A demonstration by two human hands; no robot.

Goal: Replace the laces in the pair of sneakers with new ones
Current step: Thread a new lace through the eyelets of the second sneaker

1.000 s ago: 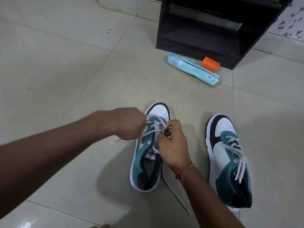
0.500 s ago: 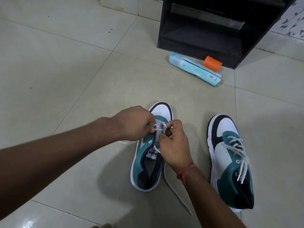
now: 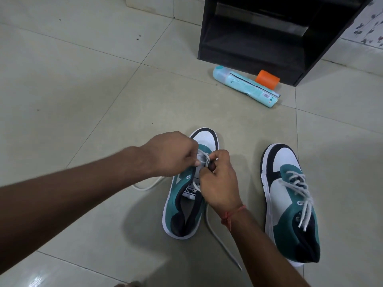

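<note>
Two teal, white and black sneakers stand on the tiled floor. The left sneaker (image 3: 182, 206) lies under both my hands. My left hand (image 3: 172, 155) pinches its white lace (image 3: 202, 157) near the lowest eyelets by the toe. My right hand (image 3: 218, 179) grips the lace and the eyelet edge from the right side. One loose lace end (image 3: 219, 241) trails back to the right of the shoe; another loops out on the left (image 3: 145, 186). The right sneaker (image 3: 290, 204) stands apart, fully laced with a white lace.
A light blue spray can (image 3: 246, 87) lies on its side beyond the shoes, with an orange cap (image 3: 267, 78) next to it. Behind them stands a black open cabinet (image 3: 269, 32). Pale floor tiles stretch to the left.
My left hand has moved right, closer to my right hand over the toe end of the left sneaker. A loop of lace now shows on the floor at the shoe's left.
</note>
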